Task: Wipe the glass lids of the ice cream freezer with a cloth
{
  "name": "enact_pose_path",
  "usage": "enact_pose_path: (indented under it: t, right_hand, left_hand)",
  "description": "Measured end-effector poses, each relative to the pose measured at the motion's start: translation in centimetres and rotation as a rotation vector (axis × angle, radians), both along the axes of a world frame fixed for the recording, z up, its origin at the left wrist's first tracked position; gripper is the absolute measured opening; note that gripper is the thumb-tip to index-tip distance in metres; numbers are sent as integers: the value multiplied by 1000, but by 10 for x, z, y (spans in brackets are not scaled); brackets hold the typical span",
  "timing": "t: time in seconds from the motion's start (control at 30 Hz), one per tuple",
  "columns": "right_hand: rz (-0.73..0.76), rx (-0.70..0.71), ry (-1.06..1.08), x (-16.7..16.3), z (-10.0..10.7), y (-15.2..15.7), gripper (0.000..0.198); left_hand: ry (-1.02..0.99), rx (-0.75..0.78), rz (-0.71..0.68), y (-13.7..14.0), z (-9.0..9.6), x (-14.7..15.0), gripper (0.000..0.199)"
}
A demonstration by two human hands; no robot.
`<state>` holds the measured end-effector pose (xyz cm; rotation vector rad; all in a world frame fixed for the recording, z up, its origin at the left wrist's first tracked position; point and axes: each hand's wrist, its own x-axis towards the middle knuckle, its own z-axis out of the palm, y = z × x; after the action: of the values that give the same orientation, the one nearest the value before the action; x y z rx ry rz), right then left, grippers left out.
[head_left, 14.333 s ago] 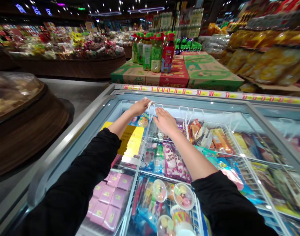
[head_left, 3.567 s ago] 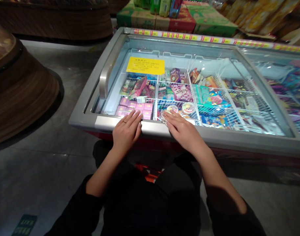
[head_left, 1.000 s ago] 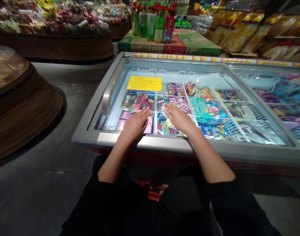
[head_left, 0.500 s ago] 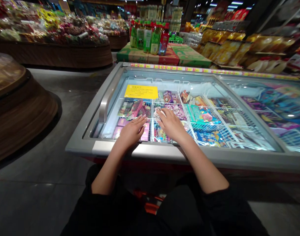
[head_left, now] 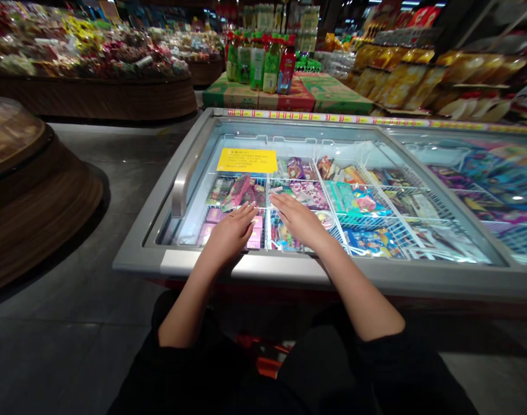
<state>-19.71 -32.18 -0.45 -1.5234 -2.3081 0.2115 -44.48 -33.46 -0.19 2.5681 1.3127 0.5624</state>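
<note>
Both hands are apart from each other, palms down, fingers stretched out, clasping nothing that shows. Taking the yellow notice (head_left: 246, 160) as landmark, the left hand (head_left: 231, 232) lies on its near side, over the glass lid (head_left: 349, 147) of the chest freezer (head_left: 375, 275). The right hand (head_left: 298, 219) lies near and to the right of the notice, over the same lid; what may be under its palm is hidden, and I cannot tell how firmly either hand touches the glass. The lid spreads all around the notice.

Through the glass, pink boxes (head_left: 257, 227) sit on the notice's near side, partly behind the left hand, with a pinkish-red packet (head_left: 239, 192) between them and the notice. Right of the notice lie a purple-and-white spotted bag (head_left: 311, 195) and, farther right, teal packets (head_left: 341, 197); blue packets (head_left: 369, 242) are nearer, at the lower right. A curved metal handle (head_left: 183, 187) stands left of the notice.

Beyond the notice, a strip of price labels (head_left: 321, 117) lines the far edge, and behind that, bottles (head_left: 272, 63) stand on printed cartons (head_left: 284, 101). Well to the notice's left is a rounded wooden display stand (head_left: 25, 196); far right and beyond, shelves hold yellow bags (head_left: 384, 86)
</note>
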Motion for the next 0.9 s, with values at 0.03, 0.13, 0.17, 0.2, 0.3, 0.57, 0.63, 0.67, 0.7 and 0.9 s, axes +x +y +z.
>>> enact_pose_path:
  t: [0.03, 0.13, 0.17, 0.2, 0.3, 0.57, 0.63, 0.67, 0.7, 0.9]
  right_hand:
    - [-18, -10, 16, 6, 1, 10, 57]
    - [-83, -18, 52, 22, 4, 25, 56]
    - [-99, -14, 54, 24, 5, 24, 56]
    - [-106, -9, 50, 22, 5, 20, 55]
    - [-35, -7, 27, 4, 2, 6, 54]
    - [-16, -32, 61, -9, 7, 57, 55]
    - [-64, -22, 82, 6, 9, 57, 54]
    - [-80, -20, 82, 13, 9, 51, 54]
    - [-92, -25, 77, 19, 7, 41, 55]
    - [70, -38, 117, 8, -7, -3, 56]
  left_hand:
    - [2, -3, 2, 0, 1, 0, 50]
    - [10, -16, 7, -1, 3, 0, 50]
    - [15, -23, 6, -1, 3, 1, 50]
    - [20, -27, 4, -1, 3, 1, 50]
    - [30, -13, 9, -1, 3, 4, 49]
    - [56, 22, 9, -2, 3, 4, 50]
    - [51, 22, 1, -2, 3, 4, 50]
    - [48, 24, 0, -2, 2, 4, 50]
    - [44, 27, 3, -3, 2, 4, 50]
    - [62, 51, 46, -6, 2, 9, 49]
